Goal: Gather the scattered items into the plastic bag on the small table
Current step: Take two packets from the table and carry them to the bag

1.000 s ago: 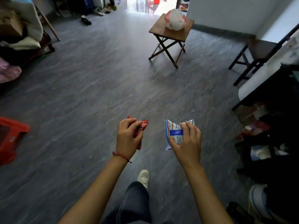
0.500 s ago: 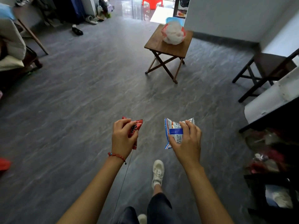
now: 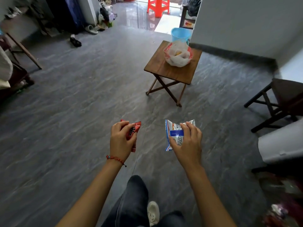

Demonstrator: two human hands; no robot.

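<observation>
My left hand (image 3: pixel 121 141) is closed around a red snack packet (image 3: pixel 133 130), held out in front of me at about waist height. A white and blue snack packet (image 3: pixel 174 133) is gripped in my right hand (image 3: pixel 188 143) beside it. Ahead and slightly to the right stands a small wooden folding table (image 3: pixel 164 69). A white and red plastic bag (image 3: pixel 178 54) sits open on its far right part, with something yellow inside. Both hands are well short of the table.
A blue bucket (image 3: pixel 180 34) stands behind the table by a white wall. A dark wooden chair (image 3: pixel 282 102) is at the right, dark furniture and a wooden frame at the left. Slippers (image 3: pixel 91 29) and a red stool (image 3: pixel 158 5) lie farther back. My legs show below.
I have walked forward: the table and bag have come closer and larger in view. Both hands still hold the same packets in the same pose.
</observation>
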